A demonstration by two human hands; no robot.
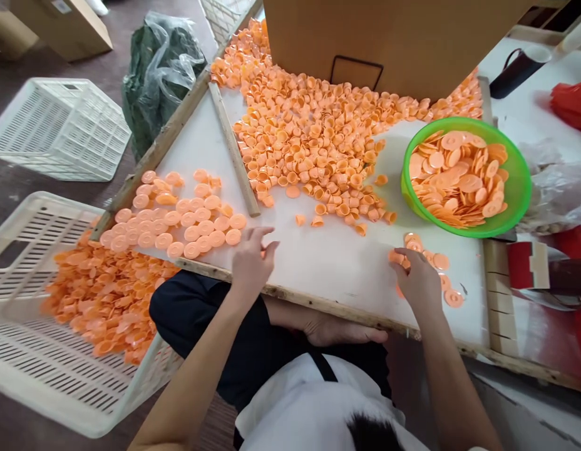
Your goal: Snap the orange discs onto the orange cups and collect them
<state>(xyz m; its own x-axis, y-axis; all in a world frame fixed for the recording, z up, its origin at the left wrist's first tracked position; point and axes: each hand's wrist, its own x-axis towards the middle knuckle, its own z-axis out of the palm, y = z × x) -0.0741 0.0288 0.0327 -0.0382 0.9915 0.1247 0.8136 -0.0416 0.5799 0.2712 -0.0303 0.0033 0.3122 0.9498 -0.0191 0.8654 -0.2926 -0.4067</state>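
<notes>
My left hand (253, 260) is over the white tabletop (328, 263), right of a spread of flat orange discs (203, 227) with raised round centers. Its thumb and forefinger are apart; a small orange spot shows by the palm, too small to name. My right hand (418, 279) pinches at an orange disc (396, 256) among several loose ones below the green bowl; its fingertips partly hide the contact. That bowl (523, 188) is heaped with similar orange discs (459, 169). A large pile of small orange cups (313, 144) covers the middle and back of the table.
Wooden strips (231, 147) edge and divide the tabletop. A cardboard box (389, 44) stands in the cup pile. At lower left, a white crate (65, 376) holds many orange pieces (112, 300). Another white crate (60, 128) and a dark green bag (159, 75) are beyond.
</notes>
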